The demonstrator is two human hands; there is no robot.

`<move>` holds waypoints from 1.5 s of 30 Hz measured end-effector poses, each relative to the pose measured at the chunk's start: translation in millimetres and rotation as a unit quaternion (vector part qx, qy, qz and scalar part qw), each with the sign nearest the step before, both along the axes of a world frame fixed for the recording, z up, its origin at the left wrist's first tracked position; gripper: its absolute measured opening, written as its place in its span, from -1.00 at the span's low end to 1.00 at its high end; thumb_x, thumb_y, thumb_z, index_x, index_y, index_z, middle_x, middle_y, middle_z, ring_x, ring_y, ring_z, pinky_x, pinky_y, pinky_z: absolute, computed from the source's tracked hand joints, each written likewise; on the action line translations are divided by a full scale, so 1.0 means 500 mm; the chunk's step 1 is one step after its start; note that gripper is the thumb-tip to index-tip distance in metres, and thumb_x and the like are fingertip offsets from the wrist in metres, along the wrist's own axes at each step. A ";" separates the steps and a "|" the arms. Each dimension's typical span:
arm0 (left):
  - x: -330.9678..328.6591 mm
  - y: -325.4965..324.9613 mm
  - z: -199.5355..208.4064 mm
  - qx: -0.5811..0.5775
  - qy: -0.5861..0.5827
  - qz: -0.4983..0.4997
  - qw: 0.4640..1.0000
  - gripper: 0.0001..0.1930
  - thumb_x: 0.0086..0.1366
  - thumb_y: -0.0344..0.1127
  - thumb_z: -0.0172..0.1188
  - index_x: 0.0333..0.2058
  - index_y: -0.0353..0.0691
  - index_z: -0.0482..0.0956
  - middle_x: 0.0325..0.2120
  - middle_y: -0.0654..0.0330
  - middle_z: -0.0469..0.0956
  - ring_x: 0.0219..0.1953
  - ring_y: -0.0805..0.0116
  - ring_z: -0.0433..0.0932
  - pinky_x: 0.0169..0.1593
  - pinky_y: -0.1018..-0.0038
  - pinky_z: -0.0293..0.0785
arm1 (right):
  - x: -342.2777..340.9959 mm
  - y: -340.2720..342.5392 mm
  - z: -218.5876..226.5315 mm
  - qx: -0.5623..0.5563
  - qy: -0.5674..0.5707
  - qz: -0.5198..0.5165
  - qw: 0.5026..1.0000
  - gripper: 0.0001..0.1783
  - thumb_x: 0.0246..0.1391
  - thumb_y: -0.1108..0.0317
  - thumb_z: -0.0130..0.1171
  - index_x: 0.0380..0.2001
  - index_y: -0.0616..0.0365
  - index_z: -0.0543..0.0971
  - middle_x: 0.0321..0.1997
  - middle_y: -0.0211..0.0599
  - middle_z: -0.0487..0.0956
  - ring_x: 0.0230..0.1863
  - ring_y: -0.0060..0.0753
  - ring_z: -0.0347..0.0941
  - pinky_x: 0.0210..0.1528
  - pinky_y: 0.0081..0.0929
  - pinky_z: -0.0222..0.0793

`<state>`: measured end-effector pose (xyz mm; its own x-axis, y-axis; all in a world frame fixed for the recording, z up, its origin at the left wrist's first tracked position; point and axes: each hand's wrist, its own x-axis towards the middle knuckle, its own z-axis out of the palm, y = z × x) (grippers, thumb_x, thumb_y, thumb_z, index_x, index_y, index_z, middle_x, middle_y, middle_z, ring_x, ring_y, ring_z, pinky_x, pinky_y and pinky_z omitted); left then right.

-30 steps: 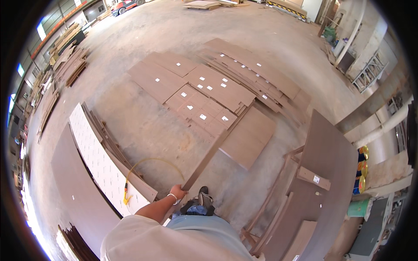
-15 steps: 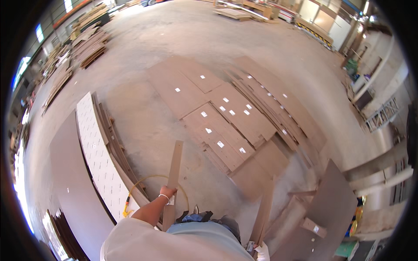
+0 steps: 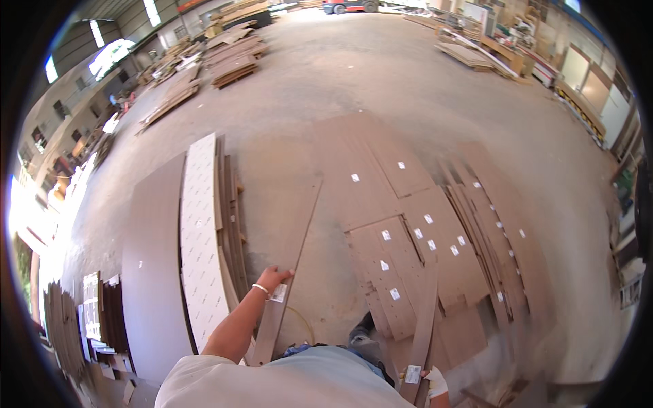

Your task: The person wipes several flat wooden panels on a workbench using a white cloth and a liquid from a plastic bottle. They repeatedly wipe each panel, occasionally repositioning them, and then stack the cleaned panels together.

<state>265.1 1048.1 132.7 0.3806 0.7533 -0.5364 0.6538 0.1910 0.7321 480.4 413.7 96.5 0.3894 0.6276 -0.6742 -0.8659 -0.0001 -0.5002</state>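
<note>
My left hand [image 3: 273, 276], with a white band at the wrist, is closed round the edge of a long brown wooden board [image 3: 275, 319]. That board slants up and away, and a white label [image 3: 279, 293] sits on it just below my fingers. At my right side, my right hand [image 3: 436, 385], in a pale covering with bare fingertips, grips a second, narrower brown board [image 3: 424, 319]. A white label [image 3: 412, 374] is on its near end. Its far end overlaps the panels on the floor in view.
Flat brown panels [image 3: 367, 248] with white stickers lie on the floor ahead and right. To the left are a large grey-brown sheet [image 3: 153, 272], a white printed strip [image 3: 201, 231] and stacked boards [image 3: 233, 224]. Board piles [image 3: 235, 68] and a red vehicle [image 3: 350, 7] stand farther off.
My view has swung left and up, so the floor panels sit farther right in the picture. The left board now shows more of its broad face. Both hands keep their boards.
</note>
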 end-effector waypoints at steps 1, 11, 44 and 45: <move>0.047 0.035 0.022 0.012 0.020 -0.001 1.000 -0.22 0.16 0.03 0.59 0.08 -0.63 0.60 -0.11 -0.06 0.73 -0.11 0.26 0.71 -0.01 0.30 0.62 | 0.058 0.064 0.030 0.017 0.011 0.017 1.000 -0.36 0.02 0.39 0.45 0.19 0.31 0.54 -0.05 -0.18 0.71 -0.08 -0.13 0.70 0.10 -0.18 0.64; 0.342 0.229 0.163 0.032 -0.045 -0.017 0.998 -0.52 0.21 -0.14 0.55 -0.09 -0.47 0.72 -0.33 0.15 0.72 -0.33 0.43 0.64 -0.22 0.38 0.55 | 0.479 0.477 0.055 -0.050 -0.113 0.153 0.981 -0.26 -0.11 0.56 0.19 0.28 0.31 0.49 0.04 -0.21 0.68 0.03 -0.19 0.67 0.15 -0.23 0.62; 1.024 0.870 -0.428 -0.301 -0.004 0.094 0.949 -0.73 0.41 -0.38 0.34 0.01 -0.11 0.51 -0.29 0.24 0.58 -0.28 0.32 0.55 -0.30 0.25 0.48 | 0.468 1.098 0.043 -0.526 -0.175 0.269 0.787 -0.33 0.03 0.02 0.50 0.08 0.19 0.51 0.07 0.23 0.68 0.15 0.30 0.60 0.19 0.01 0.51; 1.019 0.858 -0.430 -0.308 -0.002 0.099 0.946 -0.74 0.42 -0.39 0.33 0.02 -0.12 0.50 -0.28 0.24 0.58 -0.29 0.32 0.55 -0.28 0.23 0.50 | 0.479 1.098 0.029 -0.532 -0.164 0.276 0.783 -0.33 0.01 0.08 0.50 0.10 0.18 0.51 0.08 0.22 0.67 0.16 0.28 0.60 0.19 0.00 0.51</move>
